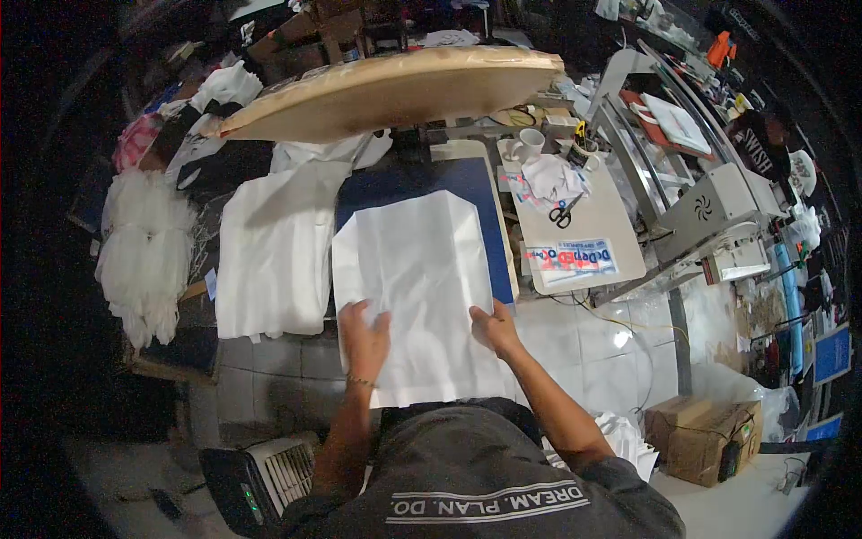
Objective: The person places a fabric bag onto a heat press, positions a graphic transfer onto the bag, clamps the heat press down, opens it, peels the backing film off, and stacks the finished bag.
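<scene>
A flat white fabric piece [417,260], creased and with angled top corners like an unfolded bag, lies over a dark blue board [492,216]. Its near end hangs toward my body. My left hand [364,343] rests on its left side, thumb and fingers apart. At the right edge, my right hand [495,331] pinches the fabric, thumb on top and the other fingers partly hidden. Left of the board lies a stack of similar white fabric [278,251].
A padded tan panel [395,85] spans the back. Scissors [560,214], a mug [528,144] and printed sheets lie on a pale board [597,225] at right. Beyond stands a press-like machine [709,216]. Bundled white material [144,251] hangs far left; a cardboard box [700,431] sits lower right.
</scene>
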Demonstrator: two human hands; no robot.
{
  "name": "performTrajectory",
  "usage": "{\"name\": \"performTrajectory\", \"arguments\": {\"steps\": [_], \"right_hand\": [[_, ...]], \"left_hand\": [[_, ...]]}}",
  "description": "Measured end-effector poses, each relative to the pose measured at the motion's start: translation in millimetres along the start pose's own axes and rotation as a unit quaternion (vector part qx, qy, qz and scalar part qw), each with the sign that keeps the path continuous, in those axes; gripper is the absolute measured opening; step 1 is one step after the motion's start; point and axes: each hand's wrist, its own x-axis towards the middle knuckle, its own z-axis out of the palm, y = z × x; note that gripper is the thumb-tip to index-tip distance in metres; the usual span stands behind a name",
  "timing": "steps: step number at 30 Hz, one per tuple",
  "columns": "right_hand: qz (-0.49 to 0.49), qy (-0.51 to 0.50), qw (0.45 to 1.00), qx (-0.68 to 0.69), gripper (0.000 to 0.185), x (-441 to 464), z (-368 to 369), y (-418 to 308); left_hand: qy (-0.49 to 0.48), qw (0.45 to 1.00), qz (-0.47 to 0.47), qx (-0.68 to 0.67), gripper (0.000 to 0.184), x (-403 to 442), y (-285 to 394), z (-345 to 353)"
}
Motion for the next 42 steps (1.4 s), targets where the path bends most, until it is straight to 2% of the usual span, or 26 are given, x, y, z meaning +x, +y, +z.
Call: {"name": "performTrajectory", "arguments": {"steps": [1, 2, 4, 5, 7, 8, 10, 12, 15, 17, 18, 20, 21, 23, 24, 26, 27, 28, 30, 32, 35, 37, 38, 40, 41, 42], "right_hand": [[-0.016, -0.005, 0.999, 0.039, 0.033, -15.1, -1.5, -23.7], [-0.013, -0.005, 0.999, 0.038, 0.033, -21.5, -6.1, -31.6], [0.056, -0.048, 0.997, 0.011, 0.038, -32.7, -20.6, -30.8], [0.061, -0.048, 0.997, 0.010, 0.038, -34.5, -25.6, -26.9], [0.029, -0.041, 0.998, -0.037, 0.036, -36.8, -30.5, -29.5], [0.018, -0.038, 0.998, -0.053, 0.036, -38.6, -31.7, -35.2], [0.050, -0.042, 0.997, -0.047, 0.034, -40.6, -36.7, -51.4], [-0.026, -0.023, 0.997, -0.064, 0.034, -16.1, -35.8, -46.2], [-0.121, 0.019, 0.983, -0.133, 0.035, 28.2, -20.3, -95.6], [-0.114, 0.054, 0.980, -0.154, 0.034, 75.7, -16.9, -99.7], [-0.136, 0.062, 0.972, -0.180, 0.036, 84.8, -20.3, -116.0], [-0.231, 0.177, 0.952, -0.097, 0.030, 122.1, -29.9, -93.9], [-0.232, 0.185, 0.950, -0.099, 0.030, 130.5, -42.4, -80.3], [-0.306, 0.272, 0.877, -0.254, 0.028, 140.9, -77.6, -54.3], [-0.303, 0.277, 0.875, -0.257, 0.028, 142.8, -93.7, -39.0], [-0.229, 0.260, 0.811, -0.472, 0.027, 135.1, -120.8, -9.3], [-0.165, 0.225, 0.820, -0.500, 0.037, 131.7, -129.6, 2.8], [-0.161, 0.226, 0.819, -0.502, 0.037, 129.3, -134.6, 10.0], [-0.250, 0.201, 0.761, -0.564, 0.071, 125.5, -140.1, 23.0], [-0.217, 0.206, 0.756, -0.582, 0.079, 122.3, -133.1, 22.5], [-0.188, 0.213, 0.757, -0.588, 0.065, 126.8, -135.0, 27.5], [-0.220, 0.243, 0.763, -0.558, 0.035, 134.3, -139.5, 34.2], [-0.223, 0.241, 0.763, -0.557, 0.035, 132.8, -139.6, 22.2], [-0.187, 0.274, 0.826, -0.455, 0.021, 124.6, -140.6, -9.3], [-0.227, 0.312, 0.813, -0.437, 0.017, 121.8, -134.9, -30.6], [-0.241, 0.325, 0.825, -0.395, 0.020, 109.9, -116.5, -71.2]], "left_hand": [[0.024, 0.997, -0.067, 0.020, 0.048, -18.3, -23.7, -1.2], [0.021, 0.997, -0.069, 0.020, 0.048, -33.1, -39.1, -4.0], [0.011, 0.984, -0.177, -0.021, 0.049, -60.8, -55.2, -11.9], [0.007, 0.983, -0.180, -0.020, 0.049, -73.3, -57.3, -14.0], [-0.032, 0.906, -0.293, -0.303, 0.039, -88.2, -61.5, -16.8], [-0.034, 0.906, -0.295, -0.302, 0.039, -87.6, -66.6, -19.3], [-0.052, 0.973, -0.172, -0.145, 0.031, -83.6, -78.5, -25.5], [0.008, 0.986, -0.127, -0.110, 0.035, -35.9, -31.7, -34.9], [-0.027, 0.998, -0.039, -0.029, 0.035, 35.4, -62.9, -14.6], [0.010, 0.982, -0.081, -0.173, 0.033, 79.1, -91.6, 26.9], [-0.023, 0.988, -0.119, -0.100, 0.032, 100.3, -90.5, 30.9], [-0.018, 0.989, -0.108, -0.100, 0.031, 121.4, -97.2, 44.2], [-0.023, 0.989, -0.103, -0.106, 0.031, 125.2, -96.2, 47.1], [-0.015, 0.991, -0.111, -0.069, 0.032, 125.8, -94.0, 47.5], [-0.020, 0.991, -0.109, -0.073, 0.032, 126.7, -91.9, 45.2], [-0.060, 0.989, -0.115, -0.065, 0.034, 127.0, -97.1, 43.1], [-0.030, 0.995, -0.071, -0.068, 0.037, 129.3, -109.4, 51.3], [-0.034, 0.994, -0.071, -0.070, 0.037, 131.6, -103.8, 50.4], [-0.072, 0.990, -0.118, -0.038, 0.039, 136.8, -88.3, 39.8], [-0.048, 0.992, -0.081, -0.083, 0.039, 135.7, -80.1, 38.4], [-0.058, 0.992, -0.108, -0.016, 0.041, 131.4, -73.4, 34.3], [-0.032, 0.997, -0.061, 0.031, 0.047, 126.4, -82.8, 35.8], [-0.028, 0.997, -0.062, 0.033, 0.047, 128.7, -69.9, 25.6], [0.043, 0.986, 0.087, 0.135, 0.057, 125.5, -40.8, 7.8], [-0.001, 0.993, 0.042, 0.106, 0.066, 124.5, -35.9, 8.4], [-0.074, 0.997, -0.004, -0.004, 0.068, 122.6, -29.1, 14.0]]}}
